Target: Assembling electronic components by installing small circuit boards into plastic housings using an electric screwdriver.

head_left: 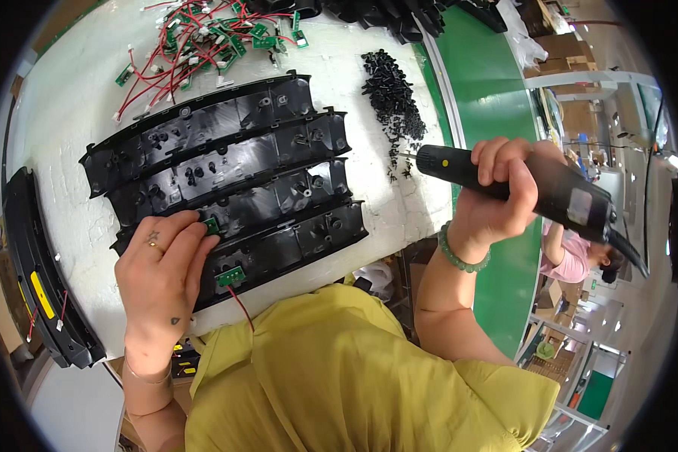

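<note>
Several curved black plastic panels (286,252) lie in a stack of rows on a white foam-like surface. My left hand (158,260) rests over the second-nearest panel, its fingertips closed on a small green circuit board (212,225) against that panel. Another green circuit board (230,276) with a red wire sits in the nearest panel. Up at the right, my right hand (497,188) is wrapped round a black electric screwdriver (459,166). Its thin bit points left, over the near end of a pile of small black screws (394,94), apart from the panels.
A tangle of green boards with red wires (203,45) lies at the far left. Dark plastic parts (384,16) are heaped at the back. One long black panel with a yellow strip (42,294) stands at the left edge. A green surface (497,90) runs along the right; another person (569,256) is beyond.
</note>
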### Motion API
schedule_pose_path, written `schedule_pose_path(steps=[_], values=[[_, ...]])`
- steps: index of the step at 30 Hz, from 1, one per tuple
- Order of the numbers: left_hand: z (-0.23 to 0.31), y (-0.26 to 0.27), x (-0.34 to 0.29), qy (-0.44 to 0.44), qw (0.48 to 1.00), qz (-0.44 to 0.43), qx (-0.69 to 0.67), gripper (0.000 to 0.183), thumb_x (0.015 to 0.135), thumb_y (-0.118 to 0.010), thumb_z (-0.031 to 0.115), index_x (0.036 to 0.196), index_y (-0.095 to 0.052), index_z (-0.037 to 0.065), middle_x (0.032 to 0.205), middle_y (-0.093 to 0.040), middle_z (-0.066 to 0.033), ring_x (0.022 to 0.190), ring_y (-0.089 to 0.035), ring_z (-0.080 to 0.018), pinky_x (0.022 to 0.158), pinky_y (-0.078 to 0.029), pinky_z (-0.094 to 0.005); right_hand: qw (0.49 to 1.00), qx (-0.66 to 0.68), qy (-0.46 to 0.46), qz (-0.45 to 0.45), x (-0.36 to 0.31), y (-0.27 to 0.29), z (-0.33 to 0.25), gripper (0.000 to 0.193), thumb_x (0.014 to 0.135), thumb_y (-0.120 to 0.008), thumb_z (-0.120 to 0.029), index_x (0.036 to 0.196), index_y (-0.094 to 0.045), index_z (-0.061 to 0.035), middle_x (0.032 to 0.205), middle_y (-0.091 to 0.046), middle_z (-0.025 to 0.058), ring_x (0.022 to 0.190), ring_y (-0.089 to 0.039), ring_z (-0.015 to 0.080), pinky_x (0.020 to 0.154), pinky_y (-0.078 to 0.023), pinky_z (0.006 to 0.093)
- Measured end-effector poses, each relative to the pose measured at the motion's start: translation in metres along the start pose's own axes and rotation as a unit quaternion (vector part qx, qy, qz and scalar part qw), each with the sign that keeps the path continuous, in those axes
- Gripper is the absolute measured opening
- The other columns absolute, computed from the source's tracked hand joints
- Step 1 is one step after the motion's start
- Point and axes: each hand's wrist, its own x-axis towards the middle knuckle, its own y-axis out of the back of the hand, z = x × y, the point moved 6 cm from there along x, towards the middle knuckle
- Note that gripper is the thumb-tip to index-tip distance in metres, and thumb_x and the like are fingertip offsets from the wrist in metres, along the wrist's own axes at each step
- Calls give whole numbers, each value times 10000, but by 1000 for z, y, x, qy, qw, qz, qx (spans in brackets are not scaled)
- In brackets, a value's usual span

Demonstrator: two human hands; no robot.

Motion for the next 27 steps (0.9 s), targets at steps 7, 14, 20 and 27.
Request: schedule_pose_path(steps=[7, 14, 20, 27], values=[[10, 0, 13, 9, 998, -16, -52, 210, 662, -725, -29, 847, -632, 6, 895, -644, -97, 780, -583, -269, 668, -482, -334, 994, -26, -8, 106, -1, 33, 17, 298, 753, -531, -15, 1042, -459, -24, 664, -471, 69, 488, -418, 157, 523, -417, 312], [28, -1, 34, -56, 996, -13, -73, 204, 655, -750, 28, 832, -649, 29, 844, -644, -71, 759, -591, -252, 635, -497, -326, 997, 15, 29, 68, 2, 24, 0, 316, 756, -487, -35, 1070, -466, -62, 601, -394, 37, 462, -367, 137, 486, -377, 293], [54, -39, 83, -114, 956, -66, -264, 171, 725, -735, 98, 863, -662, 30, 832, -652, -103, 788, -587, -272, 694, -477, -351, 988, 115, 72, -73, 0, 4, -37, 354, 807, -483, -100, 1160, -465, -84, 616, -410, 1, 479, -386, 104, 538, -361, 272], [82, -90, 116, -135, 915, -109, -364, 194, 751, -716, 166, 893, -694, 35, 757, -659, -122, 719, -602, -279, 661, -474, -339, 976, 166, 108, -92, -4, -9, -67, 341, 790, -537, -94, 1110, -417, -97, 625, -455, -8, 495, -457, 101, 547, -389, 262]])
